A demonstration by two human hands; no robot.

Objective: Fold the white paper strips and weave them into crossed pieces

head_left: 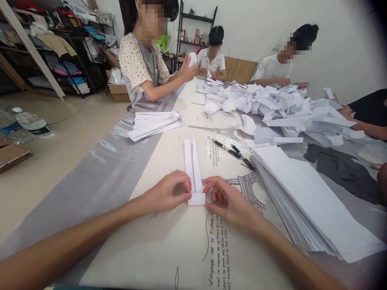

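A long white paper strip [190,159] lies on the printed tablecloth in front of me, with its near end folded across into a short flap [197,199]. My left hand [167,191] pinches the flap's left edge between thumb and index finger. On the other side, my right hand [228,199] has its thumb and index finger at the flap's right edge, with the other fingers curled. A lengthwise fold line or layer edge runs up the strip. Several dark pens [234,151] lie beyond my right hand.
A tall stack of white paper [308,193] stands at right, near my right forearm. Loose strips [155,124] lie ahead on the left. A large heap of folded paper pieces [272,102] covers the far right. Co-workers sit around the table, one [142,68] holding a white paper piece.
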